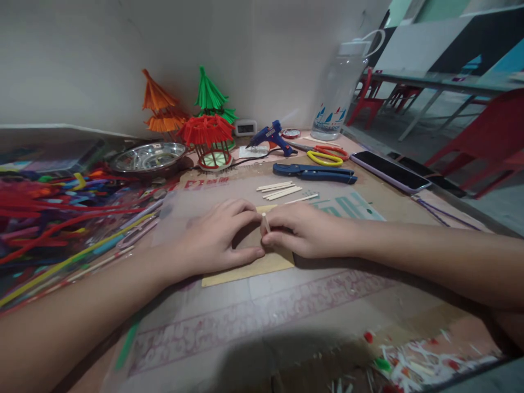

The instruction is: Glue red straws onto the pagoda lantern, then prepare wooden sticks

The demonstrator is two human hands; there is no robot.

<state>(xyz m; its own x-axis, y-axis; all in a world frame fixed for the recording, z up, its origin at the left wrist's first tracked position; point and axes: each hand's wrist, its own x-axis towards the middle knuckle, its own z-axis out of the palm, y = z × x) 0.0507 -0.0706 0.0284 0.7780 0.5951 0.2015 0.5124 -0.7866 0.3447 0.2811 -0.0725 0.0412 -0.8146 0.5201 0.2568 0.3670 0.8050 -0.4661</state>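
Both my hands rest close together on a tan cardboard piece (262, 266) lying on the table. My left hand (216, 237) is curled, its fingertips pressed on the cardboard beside a short pale wooden stick (266, 222). My right hand (305, 232) pinches that stick, which stands nearly upright between the two hands. Several more pale sticks (280, 190) lie loose just beyond my hands.
A heap of coloured pipe cleaners (53, 213) fills the left side. Behind stand a metal bowl (149, 157), a red (207, 139), an orange (161, 109) and a green paper hut (213, 98). A blue glue gun (270, 137), scissors (327, 155), blue cutter (315, 173), phone (388, 170) and water bottle (339, 87) lie beyond.
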